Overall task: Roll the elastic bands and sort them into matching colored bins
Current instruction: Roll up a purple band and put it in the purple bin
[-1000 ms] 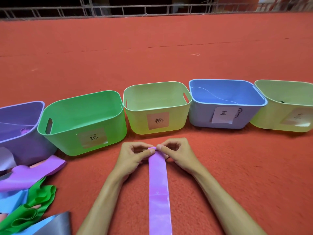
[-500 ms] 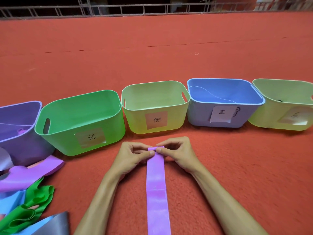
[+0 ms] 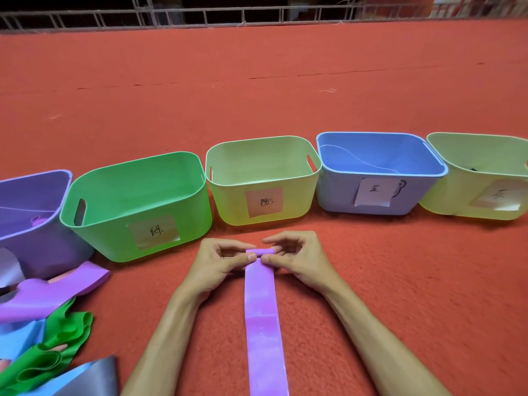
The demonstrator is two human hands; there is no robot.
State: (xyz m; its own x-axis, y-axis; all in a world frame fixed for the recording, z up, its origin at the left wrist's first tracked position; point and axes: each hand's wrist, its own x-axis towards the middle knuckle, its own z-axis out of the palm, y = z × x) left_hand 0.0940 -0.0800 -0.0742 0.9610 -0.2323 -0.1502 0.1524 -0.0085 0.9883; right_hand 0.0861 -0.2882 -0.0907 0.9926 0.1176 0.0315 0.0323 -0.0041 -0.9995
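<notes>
**Red carpet (image 3: pixel 257 95), one band (image 3: pixel 261 310) barely begun**

Carpet ran back to a railing (image 3: pixel 257 15). At far left a pile (image 3: pixel 43 324) of purple, green, blue and grey bands lay unrolled, so most of the job looked undone. Five bins stood in a row: purple bin (image 3: pixel 43 247), green bin (image 3: pixel 114 238), yellow-green middle bin (image 3: pixel 228 207), blue bin (image 3: pixel 337 192) and a yellow-green end bin (image 3: pixel 445 201). Only a small purple piece showed inside the purple bin.

Before the middle bin, the left hand (image 3: pixel 211 264) and right hand (image 3: pixel 303 258) each pinched the band's far end between thumb and curled fingers. That end was wound into a few tight turns. The band was glossy lilac, thin and flat. Its long tail lay on the carpet between the forearms.
</notes>
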